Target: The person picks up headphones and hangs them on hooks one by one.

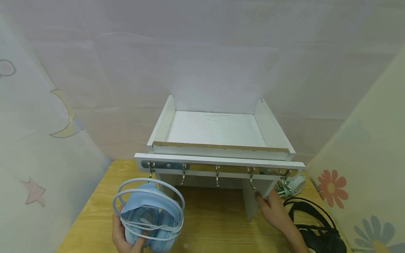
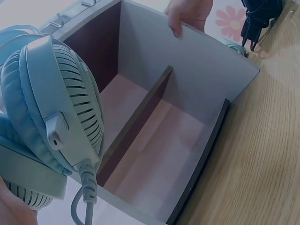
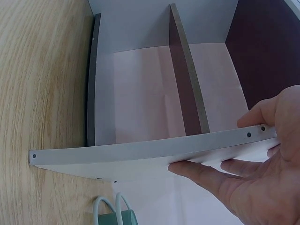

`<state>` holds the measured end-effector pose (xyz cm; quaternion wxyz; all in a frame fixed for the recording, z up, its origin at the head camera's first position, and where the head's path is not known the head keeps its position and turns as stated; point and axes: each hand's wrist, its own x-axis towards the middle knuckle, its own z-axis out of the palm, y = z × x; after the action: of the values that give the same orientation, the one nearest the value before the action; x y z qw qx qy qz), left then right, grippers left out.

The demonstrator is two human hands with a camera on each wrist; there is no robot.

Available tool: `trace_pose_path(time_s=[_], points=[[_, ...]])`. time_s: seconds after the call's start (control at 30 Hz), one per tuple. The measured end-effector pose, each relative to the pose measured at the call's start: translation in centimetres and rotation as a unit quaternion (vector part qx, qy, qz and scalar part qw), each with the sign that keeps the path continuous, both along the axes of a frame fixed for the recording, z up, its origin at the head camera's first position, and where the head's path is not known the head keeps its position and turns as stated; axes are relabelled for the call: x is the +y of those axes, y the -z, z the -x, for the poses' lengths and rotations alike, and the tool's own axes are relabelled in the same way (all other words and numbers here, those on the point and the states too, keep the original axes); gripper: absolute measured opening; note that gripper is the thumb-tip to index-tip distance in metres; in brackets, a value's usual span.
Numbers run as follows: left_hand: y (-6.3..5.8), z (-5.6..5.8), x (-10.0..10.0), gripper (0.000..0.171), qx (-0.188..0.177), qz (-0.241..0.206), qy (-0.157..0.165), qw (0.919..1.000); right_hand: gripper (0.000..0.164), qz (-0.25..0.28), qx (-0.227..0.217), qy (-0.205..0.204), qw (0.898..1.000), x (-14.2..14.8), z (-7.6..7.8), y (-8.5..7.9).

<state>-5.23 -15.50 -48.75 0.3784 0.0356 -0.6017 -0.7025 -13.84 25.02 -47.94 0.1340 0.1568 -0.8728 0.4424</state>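
My left hand [image 1: 120, 233] holds light blue over-ear headphones [image 1: 167, 226] with a pale cable looped round them, in front of the left end of a white shelf [image 1: 218, 128]. In the left wrist view the slotted ear cup of the headphones [image 2: 77, 93] fills the left side. Along the shelf's front runs a rail with several metal hooks [image 1: 217, 172], and none of them visibly carries anything. My right hand [image 1: 274, 212] grips the shelf's right side panel [image 3: 136, 152], thumb on the inner face and fingers on the outer.
The shelf stands on a wooden table [image 1: 205, 214]. To its right lie black headphones [image 1: 326, 239] and, farther back, a pale object with a light green cord [image 1: 297, 184]. Patterned cloth walls [image 1: 357, 168] close in the back and both sides.
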Motion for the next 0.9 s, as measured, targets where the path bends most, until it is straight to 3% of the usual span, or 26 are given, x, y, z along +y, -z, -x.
trace_pose_path(time_s=[0.17,0.33,0.6,0.9], points=[[0.2,0.2,-0.1,0.078,0.037,0.003,0.024,0.999,0.049,0.005,-0.004,-0.009,1.0,0.0,0.0,-0.1],[0.3,0.1,0.0,0.079,0.0,-0.005,0.009,0.9999,0.054,0.012,-0.016,-0.014,1.0,0.0,0.0,-0.2],[0.4,0.6,0.2,0.076,-0.012,-0.01,0.005,0.9999,0.053,0.008,-0.008,-0.013,1.0,0.0,0.0,-0.2],[1.9,1.5,0.0,0.077,0.077,-0.003,0.029,0.9966,0.053,0.013,-0.014,-0.011,1.0,0.0,0.0,-0.2]])
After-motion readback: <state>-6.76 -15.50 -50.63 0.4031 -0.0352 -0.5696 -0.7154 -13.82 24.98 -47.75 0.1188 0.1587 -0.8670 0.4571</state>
